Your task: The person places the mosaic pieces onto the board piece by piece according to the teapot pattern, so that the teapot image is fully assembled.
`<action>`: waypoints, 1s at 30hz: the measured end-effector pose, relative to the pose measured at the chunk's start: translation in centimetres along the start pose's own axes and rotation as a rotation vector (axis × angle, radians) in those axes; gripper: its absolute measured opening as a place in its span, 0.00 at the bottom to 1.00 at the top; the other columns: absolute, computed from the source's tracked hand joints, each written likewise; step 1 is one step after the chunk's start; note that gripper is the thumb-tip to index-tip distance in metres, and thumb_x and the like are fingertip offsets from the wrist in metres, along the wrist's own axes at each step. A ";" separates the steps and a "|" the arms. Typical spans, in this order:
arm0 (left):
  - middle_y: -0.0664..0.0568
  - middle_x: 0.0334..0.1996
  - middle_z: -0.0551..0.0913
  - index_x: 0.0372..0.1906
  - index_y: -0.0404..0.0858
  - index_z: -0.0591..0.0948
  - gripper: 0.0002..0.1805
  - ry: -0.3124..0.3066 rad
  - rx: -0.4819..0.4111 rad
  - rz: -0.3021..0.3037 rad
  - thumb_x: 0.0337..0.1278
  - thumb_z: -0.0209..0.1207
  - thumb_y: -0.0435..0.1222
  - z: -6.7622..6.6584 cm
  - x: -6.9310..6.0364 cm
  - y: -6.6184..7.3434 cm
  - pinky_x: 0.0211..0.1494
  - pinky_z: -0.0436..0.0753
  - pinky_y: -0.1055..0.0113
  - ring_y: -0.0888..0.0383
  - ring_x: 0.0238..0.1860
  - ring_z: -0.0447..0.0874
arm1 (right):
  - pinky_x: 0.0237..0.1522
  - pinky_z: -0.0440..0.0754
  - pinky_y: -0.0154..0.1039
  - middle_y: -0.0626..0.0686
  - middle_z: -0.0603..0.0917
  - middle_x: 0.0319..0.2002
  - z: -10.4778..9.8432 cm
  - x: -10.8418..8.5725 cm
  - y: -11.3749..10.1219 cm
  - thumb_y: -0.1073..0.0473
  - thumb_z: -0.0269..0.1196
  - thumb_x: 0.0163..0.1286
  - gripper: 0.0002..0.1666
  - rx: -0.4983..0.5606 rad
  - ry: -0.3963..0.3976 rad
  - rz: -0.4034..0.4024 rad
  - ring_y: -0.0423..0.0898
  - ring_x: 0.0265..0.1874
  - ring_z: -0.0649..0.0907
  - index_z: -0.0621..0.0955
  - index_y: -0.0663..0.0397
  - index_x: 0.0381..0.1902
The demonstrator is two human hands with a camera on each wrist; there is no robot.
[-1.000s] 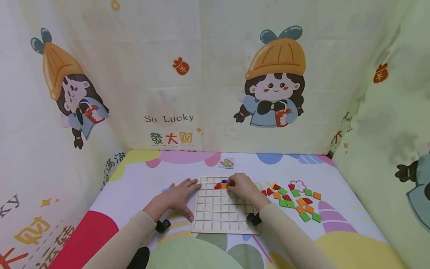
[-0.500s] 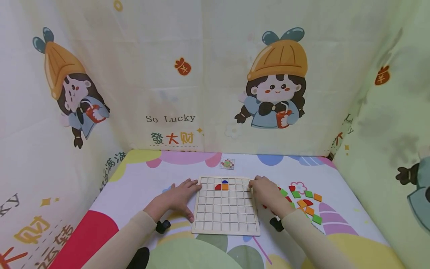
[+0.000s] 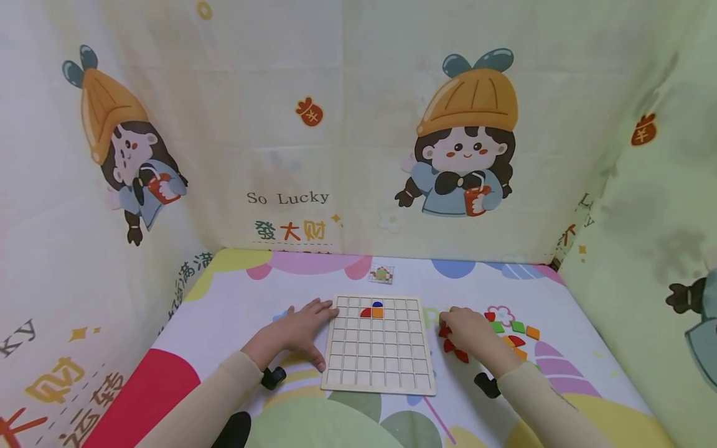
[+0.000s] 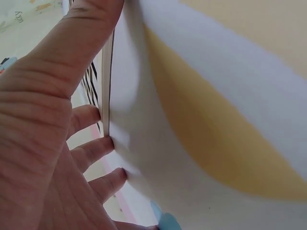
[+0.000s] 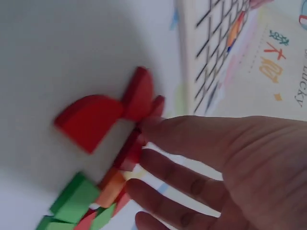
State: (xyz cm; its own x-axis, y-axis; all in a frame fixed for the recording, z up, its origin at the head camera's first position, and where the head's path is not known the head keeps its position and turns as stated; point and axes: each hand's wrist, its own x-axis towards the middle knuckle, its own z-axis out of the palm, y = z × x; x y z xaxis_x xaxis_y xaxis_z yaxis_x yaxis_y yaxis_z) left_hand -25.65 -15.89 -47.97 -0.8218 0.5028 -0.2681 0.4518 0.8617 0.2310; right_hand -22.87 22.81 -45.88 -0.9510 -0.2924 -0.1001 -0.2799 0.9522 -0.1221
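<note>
The pale grid board (image 3: pixel 381 354) lies flat, with a blue half-round piece (image 3: pixel 378 304), a red quarter-round piece (image 3: pixel 366 313) and an orange square (image 3: pixel 378 313) in cells near its far edge. Spread along the board's left edge, my left hand (image 3: pixel 291 333) touches it with thumb and fingertips; the left wrist view shows the thumb (image 4: pixel 72 52) against the edge. My right hand (image 3: pixel 473 336) is right of the board, among red quarter-round pieces. In the right wrist view, its thumb and forefinger meet a dark red piece (image 5: pixel 128 152), beside another red piece (image 5: pixel 91 120).
Green squares (image 3: pixel 518 326), orange squares (image 3: pixel 533 333) and more red pieces (image 3: pixel 462 356) lie to the right, some beneath my right hand. A small card with a coloured pattern (image 3: pixel 381 274) lies beyond the board. Printed cloth walls (image 3: pixel 358 155) stand around the table.
My right hand has moved from the orange square on the board, rightwards past the board's edge, to the loose red pieces. The left hand stays at the board's left edge.
</note>
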 end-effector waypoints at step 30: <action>0.51 0.83 0.56 0.81 0.53 0.62 0.69 -0.017 0.012 -0.019 0.25 0.79 0.68 -0.4 0.0 0.4 0.70 0.56 0.20 0.42 0.84 0.47 | 0.36 0.85 0.37 0.51 0.87 0.35 1.0 3.2 -2.7 0.61 0.71 0.67 0.08 0.682 0.066 0.148 0.44 0.30 0.83 0.82 0.53 0.39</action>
State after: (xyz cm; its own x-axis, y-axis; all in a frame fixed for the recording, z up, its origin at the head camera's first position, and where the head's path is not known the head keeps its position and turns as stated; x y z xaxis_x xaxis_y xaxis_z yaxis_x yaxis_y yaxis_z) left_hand -25.55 -15.55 -47.52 -0.8246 0.4869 -0.2881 0.4400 0.8720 0.2143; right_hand -25.06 19.22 -46.89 -0.9849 -0.1373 -0.1059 -0.0227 0.7077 -0.7062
